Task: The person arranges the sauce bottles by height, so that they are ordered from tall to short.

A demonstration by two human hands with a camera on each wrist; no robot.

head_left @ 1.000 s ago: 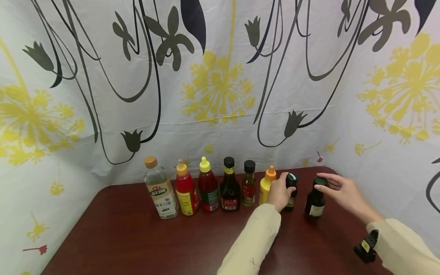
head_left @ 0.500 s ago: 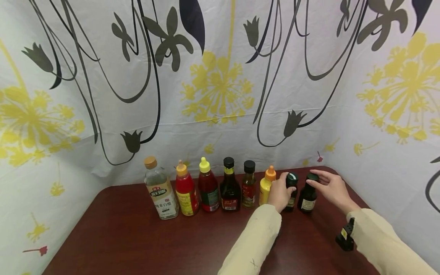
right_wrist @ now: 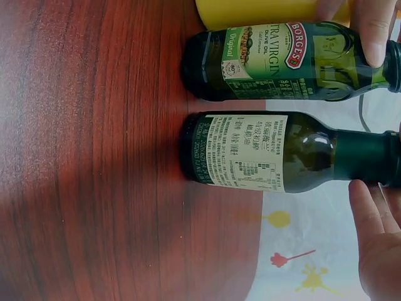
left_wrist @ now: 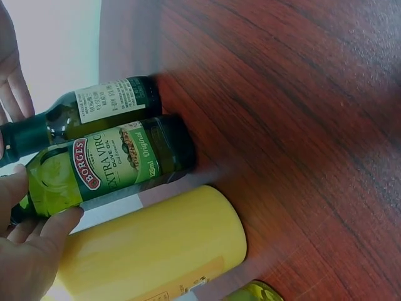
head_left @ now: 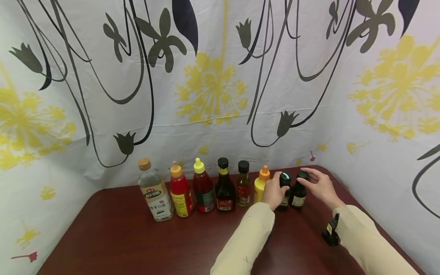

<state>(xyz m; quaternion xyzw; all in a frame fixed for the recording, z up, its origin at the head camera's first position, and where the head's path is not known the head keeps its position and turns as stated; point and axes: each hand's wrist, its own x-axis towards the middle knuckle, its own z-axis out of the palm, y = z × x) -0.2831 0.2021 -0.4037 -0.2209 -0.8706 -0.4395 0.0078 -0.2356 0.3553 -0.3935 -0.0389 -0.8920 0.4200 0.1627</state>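
Note:
My left hand (head_left: 274, 191) grips the upper part of a Borges olive oil bottle (left_wrist: 103, 164), thumb and fingers around its shoulder and neck. With thumb and fingers my right hand (head_left: 320, 188) holds a second, slimmer olive oil bottle (right_wrist: 263, 152) by its dark green neck and cap. Its cream label shows small printed text. Both bottles stand upright on the table, side by side, with a narrow gap between them in the right wrist view. Just left of the Borges bottle is a yellow squeeze bottle (left_wrist: 156, 241), partly behind my left hand in the head view.
The row runs on leftward: a small black-capped bottle (head_left: 243, 188), a dark sauce bottle (head_left: 225, 191), two red squeeze bottles, one yellow-tipped (head_left: 203, 193) and one orange-tipped (head_left: 181, 194), and a clear vinegar bottle (head_left: 156, 196). A patterned cloth (head_left: 213, 145) hangs behind the dark red table (head_left: 137, 244).
My right hand has brought the slimmer olive oil bottle leftward, close beside the Borges bottle. My left hand keeps its grip in place. The head view has shifted slightly right.

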